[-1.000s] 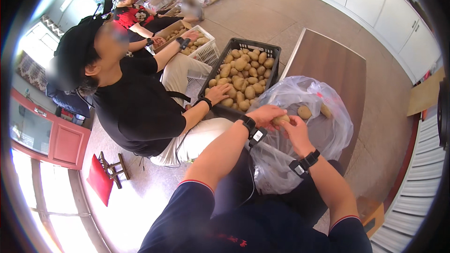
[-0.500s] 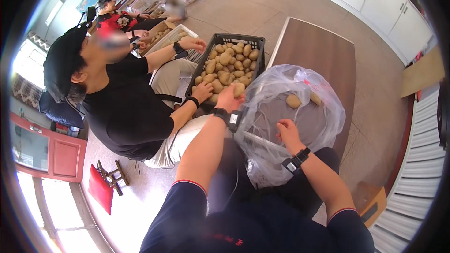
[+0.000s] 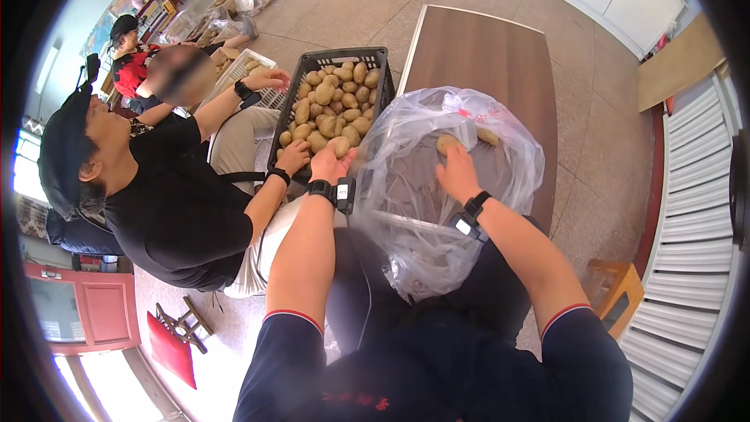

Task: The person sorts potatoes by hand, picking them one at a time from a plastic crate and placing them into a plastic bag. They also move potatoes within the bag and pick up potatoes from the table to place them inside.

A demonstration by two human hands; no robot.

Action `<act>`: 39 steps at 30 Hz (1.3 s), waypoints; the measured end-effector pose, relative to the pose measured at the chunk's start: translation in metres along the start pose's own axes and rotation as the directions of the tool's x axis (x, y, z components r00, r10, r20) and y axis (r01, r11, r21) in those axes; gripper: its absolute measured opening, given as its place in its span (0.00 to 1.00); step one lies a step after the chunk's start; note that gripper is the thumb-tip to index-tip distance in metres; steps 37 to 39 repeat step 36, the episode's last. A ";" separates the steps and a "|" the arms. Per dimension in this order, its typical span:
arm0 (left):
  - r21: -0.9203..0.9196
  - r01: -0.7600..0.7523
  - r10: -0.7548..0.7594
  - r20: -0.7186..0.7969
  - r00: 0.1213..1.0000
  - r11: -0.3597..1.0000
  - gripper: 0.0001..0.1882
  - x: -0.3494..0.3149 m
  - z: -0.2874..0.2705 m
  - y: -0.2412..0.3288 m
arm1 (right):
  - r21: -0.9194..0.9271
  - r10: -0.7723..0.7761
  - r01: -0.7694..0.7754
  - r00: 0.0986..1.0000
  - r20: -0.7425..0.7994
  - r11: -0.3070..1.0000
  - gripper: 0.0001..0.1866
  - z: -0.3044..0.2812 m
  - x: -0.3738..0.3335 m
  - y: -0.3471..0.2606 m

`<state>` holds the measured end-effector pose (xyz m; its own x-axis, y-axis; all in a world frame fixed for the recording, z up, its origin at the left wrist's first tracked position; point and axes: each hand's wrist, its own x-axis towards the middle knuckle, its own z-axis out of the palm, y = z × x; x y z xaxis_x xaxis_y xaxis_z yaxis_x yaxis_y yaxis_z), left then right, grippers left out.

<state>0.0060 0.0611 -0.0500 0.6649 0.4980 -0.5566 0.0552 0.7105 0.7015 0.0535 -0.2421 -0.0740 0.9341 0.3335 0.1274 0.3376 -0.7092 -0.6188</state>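
My left hand (image 3: 330,166) is closed round a potato (image 3: 340,145) at the near right corner of a black plastic crate (image 3: 378,116) heaped with potatoes. Over the clear plastic bag (image 3: 398,158), opened wide to my right, my right hand (image 3: 458,175) has its fingertips closed on the near side of another potato (image 3: 447,143). A longer potato (image 3: 487,137) lies beyond it inside the bag.
A co-worker in black (image 3: 180,187) sits at my left, one hand (image 3: 292,158) at the crate's near left edge. A brown tabletop (image 3: 476,51) extends beyond the bag. Farther back are another person (image 3: 129,70) and a white crate (image 3: 254,59). A red-topped folding stool (image 3: 172,352) stands at left.
My right hand has reached forward to the potato in the bag. My left hand still holds its potato by the crate. The whole view has shifted, moving everything left and up.
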 end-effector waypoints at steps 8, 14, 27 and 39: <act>-0.010 -0.001 0.001 0.069 0.998 1.000 0.17 0.036 -0.032 0.001 | -0.236 -0.124 0.148 0.986 0.115 0.960 0.25 -0.003 0.022 -0.001; 0.146 0.014 -0.012 -0.014 1.000 0.989 0.18 0.017 -0.003 -0.008 | -0.454 -0.107 0.141 0.989 0.100 0.880 0.22 -0.001 0.020 0.017; 0.330 -0.049 -0.008 0.169 0.986 0.943 0.11 -0.027 0.016 0.000 | -0.426 -0.203 0.228 0.974 0.104 0.875 0.18 0.006 0.014 0.008; 0.475 -0.060 -0.043 0.202 0.978 0.878 0.11 -0.034 0.027 0.002 | -0.462 -0.033 0.134 0.975 0.220 0.877 0.34 0.008 -0.011 0.009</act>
